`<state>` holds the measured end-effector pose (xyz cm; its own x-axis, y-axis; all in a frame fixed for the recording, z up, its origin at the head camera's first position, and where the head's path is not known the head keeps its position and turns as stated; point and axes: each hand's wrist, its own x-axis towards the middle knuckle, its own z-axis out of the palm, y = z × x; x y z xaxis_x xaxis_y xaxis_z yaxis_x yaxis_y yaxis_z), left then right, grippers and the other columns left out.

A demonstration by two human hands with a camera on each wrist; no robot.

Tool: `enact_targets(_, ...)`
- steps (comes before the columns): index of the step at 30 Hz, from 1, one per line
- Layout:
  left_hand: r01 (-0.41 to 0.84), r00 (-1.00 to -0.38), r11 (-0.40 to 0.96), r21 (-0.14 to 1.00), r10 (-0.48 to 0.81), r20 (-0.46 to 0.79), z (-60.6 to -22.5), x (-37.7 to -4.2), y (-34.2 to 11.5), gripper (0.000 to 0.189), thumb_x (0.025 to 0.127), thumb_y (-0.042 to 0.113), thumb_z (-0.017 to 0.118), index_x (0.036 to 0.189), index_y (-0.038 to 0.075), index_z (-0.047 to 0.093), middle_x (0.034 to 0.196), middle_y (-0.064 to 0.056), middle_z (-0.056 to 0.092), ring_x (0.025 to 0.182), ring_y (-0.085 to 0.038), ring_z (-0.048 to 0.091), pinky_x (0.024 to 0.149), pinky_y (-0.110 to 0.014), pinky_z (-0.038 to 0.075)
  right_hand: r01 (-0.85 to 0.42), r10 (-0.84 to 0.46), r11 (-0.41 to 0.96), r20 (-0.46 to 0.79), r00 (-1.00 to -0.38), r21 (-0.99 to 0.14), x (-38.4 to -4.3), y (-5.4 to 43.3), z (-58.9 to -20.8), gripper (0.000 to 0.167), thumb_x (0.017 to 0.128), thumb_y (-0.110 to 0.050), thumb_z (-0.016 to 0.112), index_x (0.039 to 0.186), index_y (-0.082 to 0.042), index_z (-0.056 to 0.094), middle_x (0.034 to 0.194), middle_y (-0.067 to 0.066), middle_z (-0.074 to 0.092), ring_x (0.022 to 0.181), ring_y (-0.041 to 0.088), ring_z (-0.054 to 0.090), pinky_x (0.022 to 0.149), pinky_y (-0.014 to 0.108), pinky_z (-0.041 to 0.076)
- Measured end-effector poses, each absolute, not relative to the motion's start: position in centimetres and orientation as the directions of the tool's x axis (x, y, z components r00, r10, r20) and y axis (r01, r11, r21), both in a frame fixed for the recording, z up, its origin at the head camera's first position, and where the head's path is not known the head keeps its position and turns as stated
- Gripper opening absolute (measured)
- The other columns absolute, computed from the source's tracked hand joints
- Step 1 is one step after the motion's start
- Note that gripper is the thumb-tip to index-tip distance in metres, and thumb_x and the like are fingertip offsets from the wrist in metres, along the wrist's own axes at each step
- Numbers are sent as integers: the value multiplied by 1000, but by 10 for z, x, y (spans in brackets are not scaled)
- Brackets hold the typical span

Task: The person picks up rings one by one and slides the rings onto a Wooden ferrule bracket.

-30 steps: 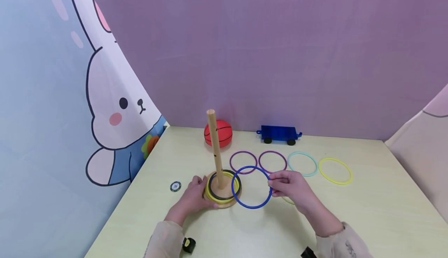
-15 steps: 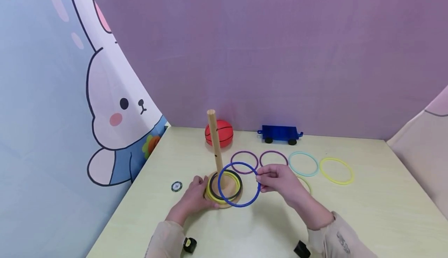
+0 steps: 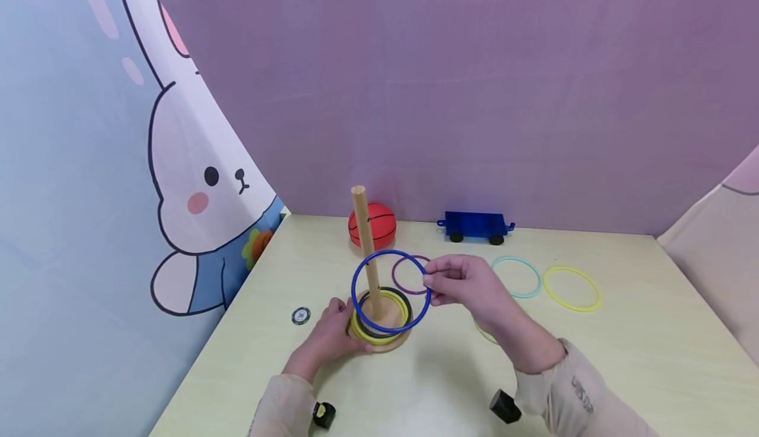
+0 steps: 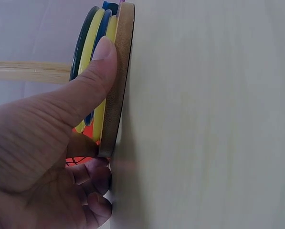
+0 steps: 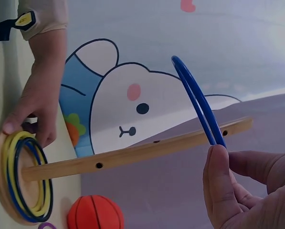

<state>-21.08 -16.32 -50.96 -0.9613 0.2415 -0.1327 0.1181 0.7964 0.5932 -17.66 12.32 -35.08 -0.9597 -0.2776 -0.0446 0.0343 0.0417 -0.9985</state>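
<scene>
A wooden peg stand (image 3: 363, 226) stands upright on the table, several rings stacked round its peg at the base, among them a yellow ring (image 4: 91, 36) and a dark one on top. My left hand (image 3: 326, 335) grips the edge of the round base, thumb across the side of the rings and base in the left wrist view. Between right thumb and fingers, my right hand (image 3: 468, 285) pinches a blue ring (image 5: 180, 69) by its right side. The raised, tilted ring overlaps the peg in the head and right wrist views, below the peg's top in the head view.
A red toy basketball (image 3: 382, 226) and a blue toy wagon (image 3: 474, 225) stand at the back. A purple ring (image 3: 394, 275), a teal ring (image 3: 514, 258) and a yellow one lie right of the stand. A round chip (image 3: 300, 316) lies left. My right hand partly hides a yellow-green ring.
My right hand has carried the blue ring leftward and then upward, from right of the base to overlapping the peg. My left hand has stayed on the base.
</scene>
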Motion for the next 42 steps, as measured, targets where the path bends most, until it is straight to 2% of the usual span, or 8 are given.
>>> enact_targets(4,113,-962,796,595,237,-134,-510,-211,-164,113,63,54,87,153,12,33,115,-8,40,107,-24,42,94,-48,45,6,-277,28,-14,-961,-1000,-177,120,-336,25,89,-3,69,109,11,62,90,11,69,72,20,67,72,32,58)
enact_targets(12,119,-962,806,580,238,-132,-511,-212,-164,116,63,52,87,151,3,31,120,-12,41,112,-26,43,100,-49,41,-73,-257,-15,74,-964,-997,-181,113,-307,25,90,-3,67,110,11,61,89,10,69,72,21,68,72,34,58)
enact_targets(20,127,-961,803,583,244,-127,-511,-210,-165,115,63,52,87,151,2,32,122,-13,41,113,-27,43,100,-50,41,-93,-197,-53,102,-975,-994,-187,105,-279,26,91,-4,67,114,8,62,94,12,67,75,19,68,77,37,57)
enact_targets(25,134,-963,805,578,244,-117,-510,-210,-166,114,63,50,87,150,2,32,121,-13,41,114,-28,43,101,-50,41,-86,-144,-125,104,-984,-988,-193,95,-270,27,91,-8,69,113,6,62,96,13,66,75,18,66,77,34,57)
enact_targets(29,159,-961,806,571,259,-98,-510,-209,-166,114,64,50,87,150,0,32,122,-14,41,115,-28,44,101,-49,41,-65,-108,-167,84,-991,-984,-200,89,-275,28,91,-7,68,114,7,61,91,11,66,73,17,66,75,32,57)
enact_targets(33,159,-960,803,575,261,-99,-510,-208,-166,114,64,51,87,150,0,32,122,-14,41,115,-28,44,102,-49,41,-2,-90,-119,12,-996,-993,-207,86,-291,28,91,-7,68,115,7,61,91,9,66,74,18,67,75,31,57)
enact_targets(42,155,-960,798,583,262,-103,-508,-210,-166,115,64,52,87,150,1,32,123,-15,42,114,-28,45,102,-50,41,109,-97,-56,-103,-990,-992,-220,87,-353,26,91,1,65,115,11,61,90,12,67,69,16,67,69,28,57)
